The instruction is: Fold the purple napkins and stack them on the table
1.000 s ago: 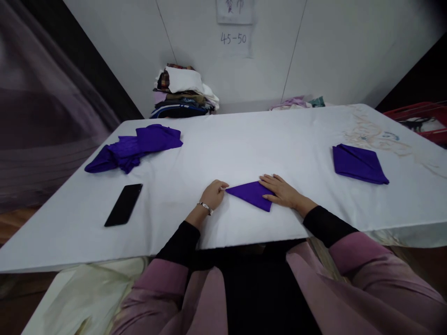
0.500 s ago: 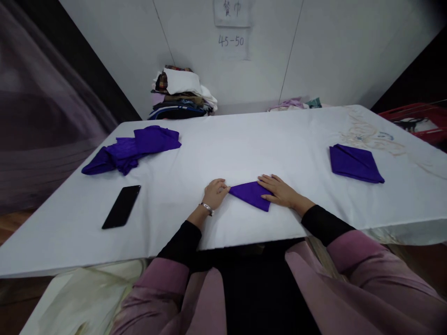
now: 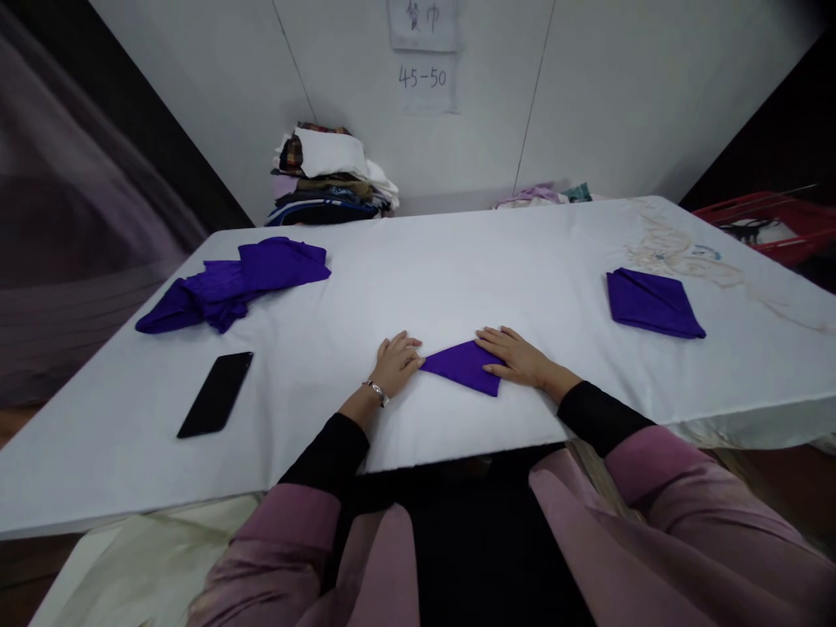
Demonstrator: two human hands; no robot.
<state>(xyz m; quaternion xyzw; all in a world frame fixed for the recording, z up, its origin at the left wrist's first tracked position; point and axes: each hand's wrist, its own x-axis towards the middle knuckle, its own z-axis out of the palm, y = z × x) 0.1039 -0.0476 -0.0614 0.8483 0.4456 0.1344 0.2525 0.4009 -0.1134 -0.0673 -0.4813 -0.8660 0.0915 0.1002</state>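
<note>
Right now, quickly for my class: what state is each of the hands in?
Left hand: at the narrow tip of the folded purple cloth; whether it pinches, cannot tell.
Right hand: open, laid over the cloth's wide end.

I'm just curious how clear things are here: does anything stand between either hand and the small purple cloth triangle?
Nothing visible does. The right hand rests on the wide end of the purple cloth; the left hand is at its pointed tip. The black phone lies off to the left.
</note>
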